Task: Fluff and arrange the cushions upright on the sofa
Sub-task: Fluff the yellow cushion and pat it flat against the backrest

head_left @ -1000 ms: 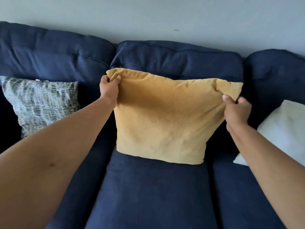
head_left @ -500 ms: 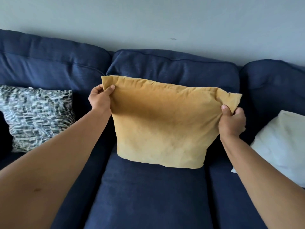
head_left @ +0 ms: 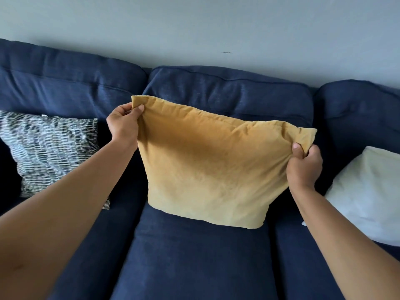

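A mustard yellow cushion (head_left: 212,169) is held upright over the middle seat of the navy sofa (head_left: 194,260), its top edge tilted down to the right. My left hand (head_left: 123,124) pinches its top left corner. My right hand (head_left: 304,165) grips its top right corner, bunching the fabric. The cushion's bottom edge hangs at or just above the seat; contact is unclear. A grey and white patterned cushion (head_left: 49,152) leans upright against the left backrest. A white cushion (head_left: 365,195) lies slanted on the right seat.
The sofa's three navy back cushions (head_left: 229,92) stand along a pale grey wall (head_left: 194,29). Both my bare forearms reach in from the bottom corners.
The yellow cushion has tilted, its right corner dropping as my right hand moved down. The view has shifted so the sofa sits lower in frame.
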The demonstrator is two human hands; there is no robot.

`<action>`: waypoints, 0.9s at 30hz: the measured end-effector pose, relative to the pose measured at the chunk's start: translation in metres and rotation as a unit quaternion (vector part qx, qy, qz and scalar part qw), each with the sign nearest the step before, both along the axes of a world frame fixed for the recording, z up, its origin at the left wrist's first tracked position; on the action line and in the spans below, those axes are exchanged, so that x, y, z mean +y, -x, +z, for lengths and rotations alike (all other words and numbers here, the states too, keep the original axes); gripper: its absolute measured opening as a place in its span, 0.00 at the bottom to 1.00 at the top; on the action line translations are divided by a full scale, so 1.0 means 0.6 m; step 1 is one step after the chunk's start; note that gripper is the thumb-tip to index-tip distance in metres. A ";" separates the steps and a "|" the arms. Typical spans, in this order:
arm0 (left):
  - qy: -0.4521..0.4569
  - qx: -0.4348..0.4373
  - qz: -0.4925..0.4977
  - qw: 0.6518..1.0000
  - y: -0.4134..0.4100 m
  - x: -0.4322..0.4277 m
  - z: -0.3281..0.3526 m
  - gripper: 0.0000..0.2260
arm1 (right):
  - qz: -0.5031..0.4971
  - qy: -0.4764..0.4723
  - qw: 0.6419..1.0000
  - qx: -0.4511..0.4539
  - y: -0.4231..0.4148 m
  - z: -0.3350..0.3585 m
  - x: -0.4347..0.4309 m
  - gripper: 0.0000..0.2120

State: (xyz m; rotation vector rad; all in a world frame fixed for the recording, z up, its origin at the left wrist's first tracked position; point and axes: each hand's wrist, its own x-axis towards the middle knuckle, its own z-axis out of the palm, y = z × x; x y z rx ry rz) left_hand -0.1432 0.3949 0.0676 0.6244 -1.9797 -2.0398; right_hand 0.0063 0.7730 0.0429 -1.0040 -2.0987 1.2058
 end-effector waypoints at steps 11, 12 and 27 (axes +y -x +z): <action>0.415 0.113 0.010 0.903 -0.051 0.091 0.005 0.25 | 0.003 -0.210 0.972 0.107 0.033 0.035 -0.041 0.26; 0.464 0.158 -0.040 0.871 -0.067 0.116 -0.001 0.24 | 0.053 -0.268 0.955 0.117 0.038 0.036 -0.062 0.26; 0.712 0.018 -0.281 0.644 -0.044 0.181 -0.151 0.27 | 0.298 -0.501 0.791 -0.185 0.120 -0.117 -0.020 0.28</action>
